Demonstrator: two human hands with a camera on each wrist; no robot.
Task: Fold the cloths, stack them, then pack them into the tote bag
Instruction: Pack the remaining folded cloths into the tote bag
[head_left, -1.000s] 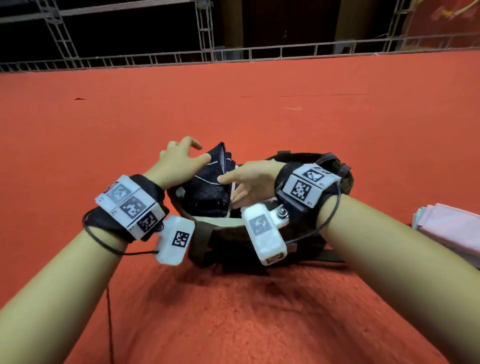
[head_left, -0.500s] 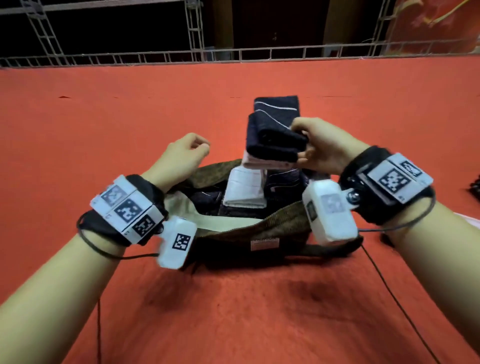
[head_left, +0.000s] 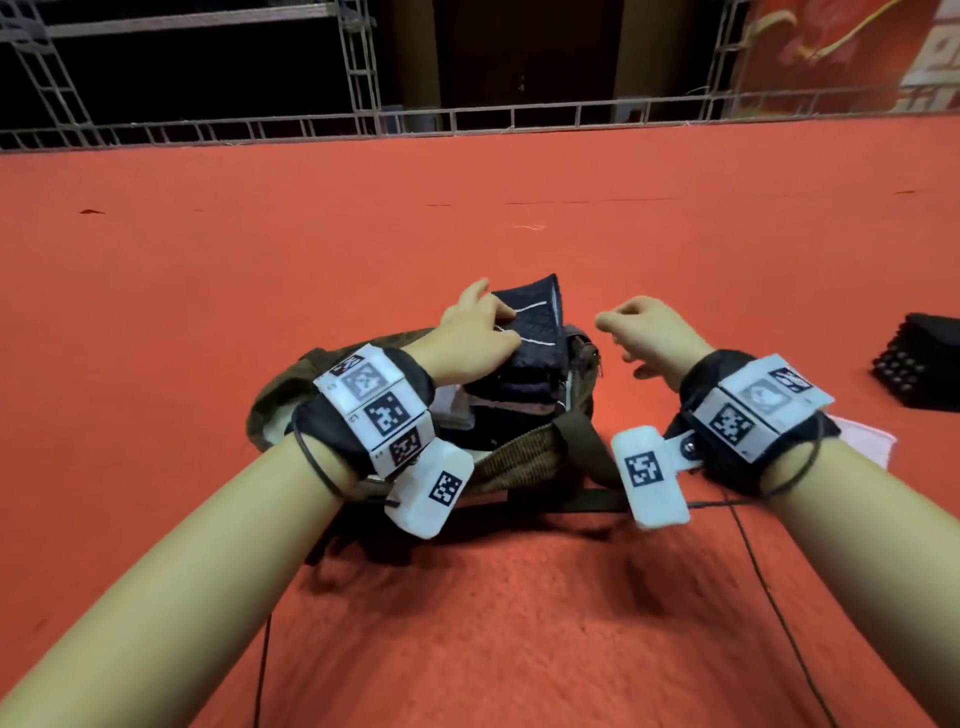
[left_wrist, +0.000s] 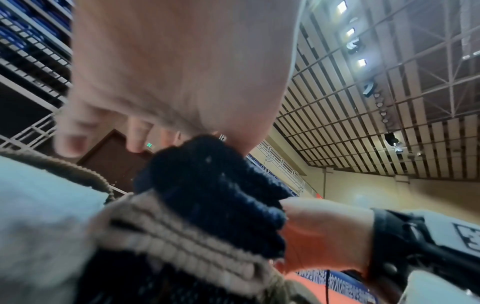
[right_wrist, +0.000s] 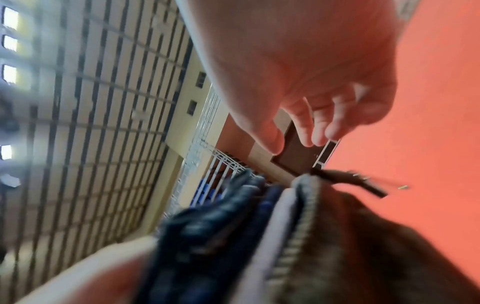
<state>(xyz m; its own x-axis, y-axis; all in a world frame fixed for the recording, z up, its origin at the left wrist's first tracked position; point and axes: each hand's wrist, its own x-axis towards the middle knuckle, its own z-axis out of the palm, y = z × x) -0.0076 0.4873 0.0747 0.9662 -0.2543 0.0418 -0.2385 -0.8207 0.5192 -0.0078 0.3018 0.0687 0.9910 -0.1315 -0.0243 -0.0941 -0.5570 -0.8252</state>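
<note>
An olive tote bag (head_left: 280, 395) lies open on the red carpet in the head view. A stack of folded navy cloths (head_left: 535, 338) stands in its mouth and sticks up above the rim; a white folded cloth (head_left: 452, 410) shows beside it inside. My left hand (head_left: 478, 332) lies on the stack's left face with the fingers spread and presses it. The left wrist view has that palm (left_wrist: 182, 72) against the navy cloth (left_wrist: 215, 191). My right hand (head_left: 639, 332) hovers just right of the bag, fingers loosely curled, holding nothing (right_wrist: 311, 92).
A pink folded cloth (head_left: 862, 441) lies on the carpet under my right wrist. A black studded object (head_left: 924, 364) sits at the far right. A metal truss rail (head_left: 467, 119) borders the carpet at the back. Bare red carpet (head_left: 311, 234) stretches ahead.
My right hand lowered the navy stack into the bag, let go and drew off to the right. My left hand moved from the bag's rim onto the stack.
</note>
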